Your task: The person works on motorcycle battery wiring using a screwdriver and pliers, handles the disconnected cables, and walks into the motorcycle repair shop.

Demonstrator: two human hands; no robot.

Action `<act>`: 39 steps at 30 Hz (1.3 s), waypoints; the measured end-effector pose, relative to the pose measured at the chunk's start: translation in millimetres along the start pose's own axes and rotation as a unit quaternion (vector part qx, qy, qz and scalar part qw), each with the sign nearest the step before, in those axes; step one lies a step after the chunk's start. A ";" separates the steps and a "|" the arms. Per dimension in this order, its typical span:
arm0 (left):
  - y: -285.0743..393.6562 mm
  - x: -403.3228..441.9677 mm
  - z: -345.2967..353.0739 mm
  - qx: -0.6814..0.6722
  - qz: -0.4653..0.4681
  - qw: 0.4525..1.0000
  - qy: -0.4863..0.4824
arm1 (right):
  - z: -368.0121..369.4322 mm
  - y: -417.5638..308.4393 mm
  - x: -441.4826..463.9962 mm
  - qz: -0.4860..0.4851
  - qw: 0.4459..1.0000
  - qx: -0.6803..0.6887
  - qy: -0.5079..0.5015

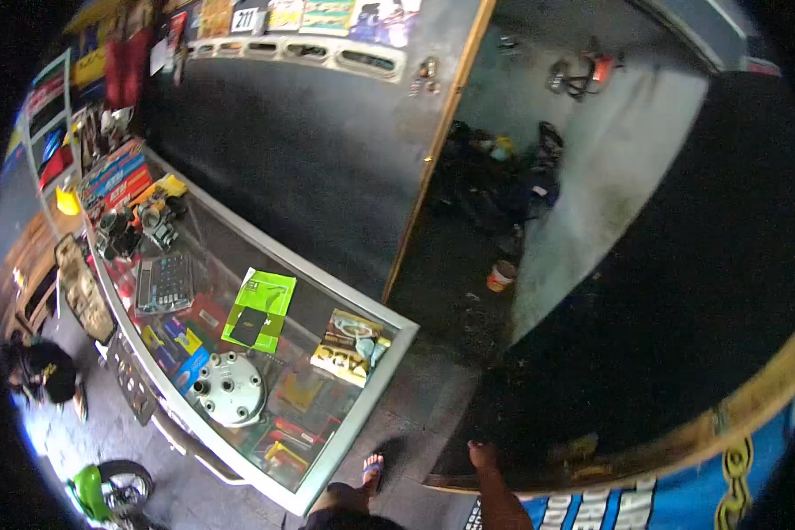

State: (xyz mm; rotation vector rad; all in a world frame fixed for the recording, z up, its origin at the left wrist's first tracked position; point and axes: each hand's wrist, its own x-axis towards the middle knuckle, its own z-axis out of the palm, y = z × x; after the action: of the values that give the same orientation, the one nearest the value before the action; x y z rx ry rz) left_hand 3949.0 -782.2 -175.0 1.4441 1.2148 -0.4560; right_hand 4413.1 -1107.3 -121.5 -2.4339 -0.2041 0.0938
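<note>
My right hand [483,456] reaches forward from the bottom edge, in front of a large dark door panel [645,309]. The hand is small and dim in the picture, so its finger pose and any contact with the panel are unclear. My left hand is out of view. To the left of the right hand, a sandaled foot [374,473] rests on the floor. The nearest part of the glass counter [353,424] carries a gold coffee packet [349,346], a green booklet [269,300] with a small black item on it, and a round pale metal cover [231,389].
A calculator [164,283], carburetors [155,219] and stacked boxes [119,181] sit farther along the counter. Beyond the doorway are a dark room and a paper cup [501,276]. A person [49,371] crouches at left, near a green motorcycle part [88,492]. A blue banner [609,508] lies lower right.
</note>
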 end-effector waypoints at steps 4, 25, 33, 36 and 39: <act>52.3 59.1 28.4 -0.050 -0.047 0.996 0.065 | 25.2 -29.3 76.0 0.048 0.991 0.007 -0.127; 425.8 128.5 257.3 -0.516 -0.316 0.720 0.341 | 231.5 -221.6 675.4 -0.173 0.815 -0.260 -0.488; 457.7 212.4 72.8 -0.520 -0.298 0.709 0.372 | 500.4 -372.5 590.3 -0.241 0.726 -0.216 -0.607; 449.7 239.6 -59.6 -0.497 -0.271 0.728 0.387 | 552.4 -440.4 523.6 -0.174 0.719 -0.217 -0.637; 447.3 256.9 -188.0 -0.472 -0.232 0.746 0.409 | 570.2 -538.6 508.8 -0.172 0.678 -0.231 -0.676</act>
State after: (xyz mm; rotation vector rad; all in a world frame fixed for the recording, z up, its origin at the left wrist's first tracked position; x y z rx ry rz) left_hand 4366.2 -431.0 -111.5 0.3727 2.0972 0.5393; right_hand 4779.5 -252.4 -216.7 -2.1671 -1.4523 1.8601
